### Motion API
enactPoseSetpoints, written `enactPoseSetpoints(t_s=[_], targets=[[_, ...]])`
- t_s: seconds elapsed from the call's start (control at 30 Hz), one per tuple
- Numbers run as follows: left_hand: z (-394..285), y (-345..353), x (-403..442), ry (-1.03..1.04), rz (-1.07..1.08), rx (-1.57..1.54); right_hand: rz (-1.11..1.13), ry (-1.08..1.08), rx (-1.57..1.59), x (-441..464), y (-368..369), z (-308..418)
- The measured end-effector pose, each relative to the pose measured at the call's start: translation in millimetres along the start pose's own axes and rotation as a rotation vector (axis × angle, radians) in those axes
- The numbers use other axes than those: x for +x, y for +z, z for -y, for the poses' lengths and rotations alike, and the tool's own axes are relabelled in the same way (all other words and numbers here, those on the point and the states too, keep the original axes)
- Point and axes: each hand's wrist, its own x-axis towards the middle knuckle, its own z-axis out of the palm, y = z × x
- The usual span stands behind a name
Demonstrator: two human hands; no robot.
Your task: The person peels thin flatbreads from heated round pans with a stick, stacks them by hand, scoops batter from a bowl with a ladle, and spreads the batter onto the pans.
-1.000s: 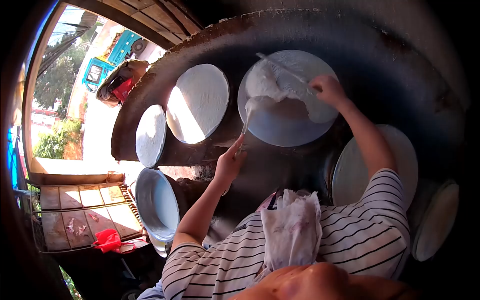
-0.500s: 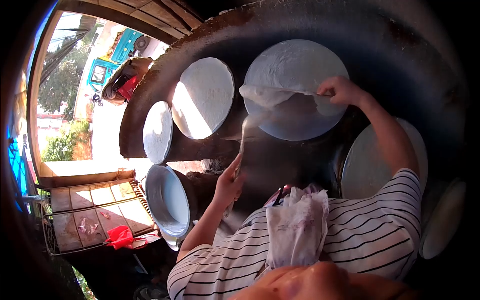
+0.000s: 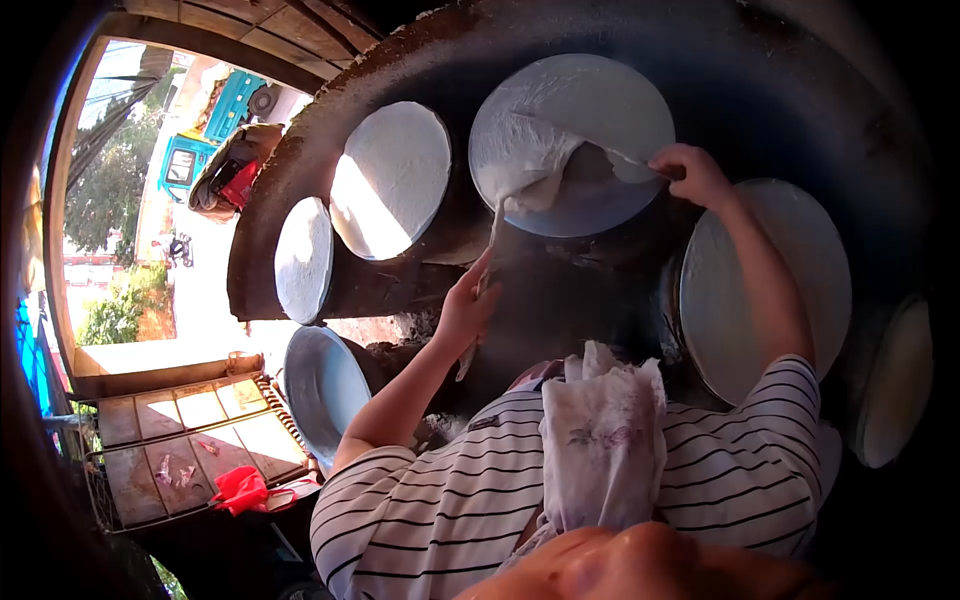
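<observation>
A large round griddle (image 3: pixel 615 205) is partly covered by a pale, wet-looking batter sheet (image 3: pixel 535 155); a bare grey patch shows at its lower middle. My left hand (image 3: pixel 468 312) is closed around a long batter-smeared stick (image 3: pixel 497 230), its tip at the griddle's lower-left edge, touching the sheet. At the right rim, my right hand (image 3: pixel 693 175) pinches the end of a thin stick-like scraper (image 3: pixel 632 160). The scraper's far part merges with the white batter, so its full shape is hidden.
More white-coated rounds stand left (image 3: pixel 390 180), far left (image 3: pixel 303 260) and right (image 3: pixel 770 285) along the dark curved stove (image 3: pixel 690 50). A metal basin (image 3: pixel 325 385) sits lower left, beside a tiled stand (image 3: pixel 190 440) with a red bag (image 3: pixel 240 490).
The right-hand scraper has come down from above the griddle onto the batter sheet. My left hand has risen slightly, bringing its stick to the griddle edge. The whole view has shifted a little.
</observation>
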Motion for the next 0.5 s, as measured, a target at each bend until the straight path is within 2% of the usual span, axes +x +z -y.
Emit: enactPoseSetpoints(t_s=[0.03, 0.1, 0.17, 0.23, 0.27, 0.3, 0.37, 0.43, 0.47, 0.5], targets=[[5, 4, 12, 0.038, 0.014, 0.005, 0.045, -0.046, -0.058, -5, 12, 12], [7, -5, 5, 0.132, 0.072, 0.013, 0.004, -0.244, -0.366, -40, 22, 33], [-34, -26, -34, 0.032, 0.185, -0.167, -0.060, -0.139, -0.560, -106, 26, 56], [-57, -64, -37, 0.124, 0.232, -0.308, -0.386, 0.036, -0.151, -148, 80, 51], [-65, -76, -34, 0.120, 0.209, -0.356, -0.447, 0.171, 0.249, -133, 131, 70], [-67, -82, -25, 0.171, 0.203, -0.346, -0.407, 0.408, 0.555, -94, 174, 114], [-64, -90, -16, 0.175, 0.215, -0.508, -0.369, 0.389, 0.790, -16, 272, 110], [-52, -115, 0, 0.168, 0.289, -0.685, -0.488, 0.419, 0.766, 49, 349, 99], [-35, -136, 13, 0.232, 0.577, -0.868, -0.581, 0.452, 0.834, 67, 378, 88], [-36, -146, 10, 0.267, 0.586, -0.863, -0.695, 0.508, 0.877, 68, 391, 96]])
